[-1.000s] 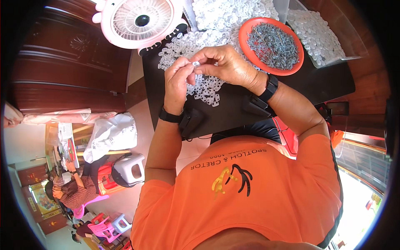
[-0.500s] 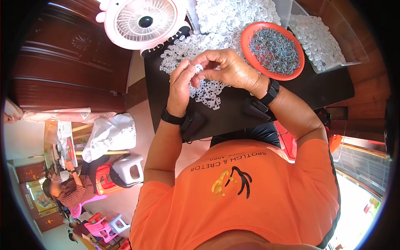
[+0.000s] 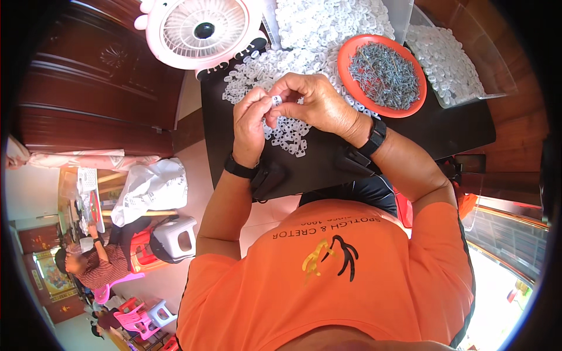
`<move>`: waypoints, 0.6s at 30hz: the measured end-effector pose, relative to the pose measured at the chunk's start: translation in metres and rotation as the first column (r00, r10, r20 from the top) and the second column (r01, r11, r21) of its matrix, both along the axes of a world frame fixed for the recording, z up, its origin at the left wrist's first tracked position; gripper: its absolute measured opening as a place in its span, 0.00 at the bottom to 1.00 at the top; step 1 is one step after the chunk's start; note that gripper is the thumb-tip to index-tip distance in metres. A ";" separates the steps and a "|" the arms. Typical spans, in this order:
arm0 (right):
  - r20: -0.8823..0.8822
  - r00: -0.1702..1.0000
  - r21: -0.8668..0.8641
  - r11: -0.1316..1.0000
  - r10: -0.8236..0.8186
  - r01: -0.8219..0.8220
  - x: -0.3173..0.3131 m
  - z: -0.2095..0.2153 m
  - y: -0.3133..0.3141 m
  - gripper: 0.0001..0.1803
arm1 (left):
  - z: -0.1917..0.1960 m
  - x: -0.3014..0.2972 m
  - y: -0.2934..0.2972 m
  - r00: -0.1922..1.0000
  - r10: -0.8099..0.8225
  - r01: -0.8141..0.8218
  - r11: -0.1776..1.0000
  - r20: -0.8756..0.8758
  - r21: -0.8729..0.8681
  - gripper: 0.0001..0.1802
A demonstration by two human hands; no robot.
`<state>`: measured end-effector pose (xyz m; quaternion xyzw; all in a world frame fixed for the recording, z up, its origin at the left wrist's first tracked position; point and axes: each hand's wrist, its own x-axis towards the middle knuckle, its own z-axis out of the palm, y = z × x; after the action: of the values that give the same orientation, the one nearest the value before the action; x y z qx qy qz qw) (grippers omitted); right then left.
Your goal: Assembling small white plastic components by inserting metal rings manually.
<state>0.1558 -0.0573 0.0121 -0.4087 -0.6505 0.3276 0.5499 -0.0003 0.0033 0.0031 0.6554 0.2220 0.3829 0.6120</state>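
Left hand (image 3: 250, 126) and right hand (image 3: 313, 104) meet over the black table (image 3: 456, 126), fingertips of both pinched shut on one small white plastic clip (image 3: 276, 100). Loose white clips (image 3: 287, 136) lie beneath. At 1 o'clock: orange bowl of metal pins (image 3: 383, 73). At 11 o'clock: pink fan (image 3: 199, 30).

Left hand (image 3: 250, 120) and right hand (image 3: 319, 105) were raised together, fingers (image 3: 270, 96) pinched tip to tip, both wrists bent inward.
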 end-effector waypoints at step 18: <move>-0.099 0.992 -0.127 0.988 0.077 -0.090 0.011 -0.009 0.008 0.16 | -0.005 -0.003 0.006 0.998 0.061 -0.058 0.993 -0.029 0.105 0.15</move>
<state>0.1670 -0.0489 0.0034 -0.4006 -0.6174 0.4114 0.5376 -0.0033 0.0094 -0.0018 0.6857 0.2310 0.4015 0.5615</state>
